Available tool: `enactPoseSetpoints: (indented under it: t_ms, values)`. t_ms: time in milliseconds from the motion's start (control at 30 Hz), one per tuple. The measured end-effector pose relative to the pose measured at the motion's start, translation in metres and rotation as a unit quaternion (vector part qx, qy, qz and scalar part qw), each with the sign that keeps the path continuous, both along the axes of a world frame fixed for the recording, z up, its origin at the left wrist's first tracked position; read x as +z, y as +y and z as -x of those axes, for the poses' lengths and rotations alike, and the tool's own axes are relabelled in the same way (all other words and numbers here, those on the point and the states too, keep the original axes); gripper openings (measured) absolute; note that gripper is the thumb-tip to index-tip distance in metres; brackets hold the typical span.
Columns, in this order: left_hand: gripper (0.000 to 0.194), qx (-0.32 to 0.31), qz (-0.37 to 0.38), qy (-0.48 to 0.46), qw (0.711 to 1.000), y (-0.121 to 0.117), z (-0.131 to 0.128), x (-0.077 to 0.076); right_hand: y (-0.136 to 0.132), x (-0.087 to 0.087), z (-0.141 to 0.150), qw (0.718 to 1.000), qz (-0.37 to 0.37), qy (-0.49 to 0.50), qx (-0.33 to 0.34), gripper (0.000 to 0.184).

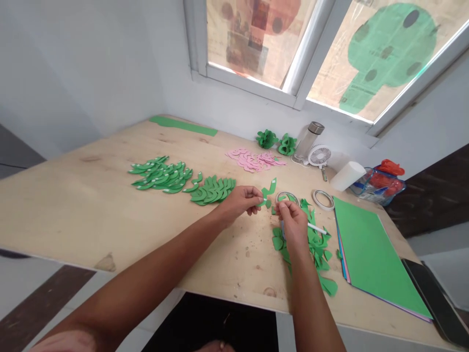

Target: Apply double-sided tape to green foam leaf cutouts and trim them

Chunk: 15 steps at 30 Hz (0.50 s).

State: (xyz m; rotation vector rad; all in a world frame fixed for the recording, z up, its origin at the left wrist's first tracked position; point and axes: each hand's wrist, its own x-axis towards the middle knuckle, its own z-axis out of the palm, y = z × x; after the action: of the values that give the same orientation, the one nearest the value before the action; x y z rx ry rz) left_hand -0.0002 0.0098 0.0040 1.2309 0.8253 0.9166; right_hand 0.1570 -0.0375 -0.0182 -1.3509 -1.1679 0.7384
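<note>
My left hand (240,201) pinches a curved green paper petal (269,189) above the wooden table (73,205). My right hand (292,220) is closed in a pinch right beside it, near a roll of tape (287,197); what its fingertips hold is too small to name. Green paper scraps (318,247) and a white pen (317,228) lie under and beside my right hand. To the left lie two heaps of cut green petals (161,175), the nearer heap (213,190) close to my left hand.
Pink cut-outs (254,160) and two green paper flowers (276,142) lie further back. A bottle (309,139), small fan (319,156), second tape roll (323,199), plastic box (379,185), stacked coloured sheets (370,254) and a dark phone (436,303) fill the right side.
</note>
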Motion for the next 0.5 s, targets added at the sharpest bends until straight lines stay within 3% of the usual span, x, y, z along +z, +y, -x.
enactPoseSetpoints:
  t_ms: [133,267,367,500]
  values:
    - [0.014,0.024,-0.016,0.022,0.999,-0.002,0.023,0.01,0.0,-0.001,0.0,1.0,0.002,0.009,0.002,0.023]
    - [0.016,0.124,-0.029,0.101,0.987,-0.004,0.068,0.005,0.0,0.002,0.001,1.0,-0.001,0.016,0.006,0.023]
    - [0.016,0.202,-0.04,0.175,0.963,0.001,0.106,-0.001,-0.001,0.005,0.002,1.0,0.006,0.023,0.01,0.022]
    - [0.011,0.291,-0.062,0.301,0.906,0.012,0.143,-0.004,-0.001,0.005,0.002,0.999,0.021,0.028,0.007,0.021]
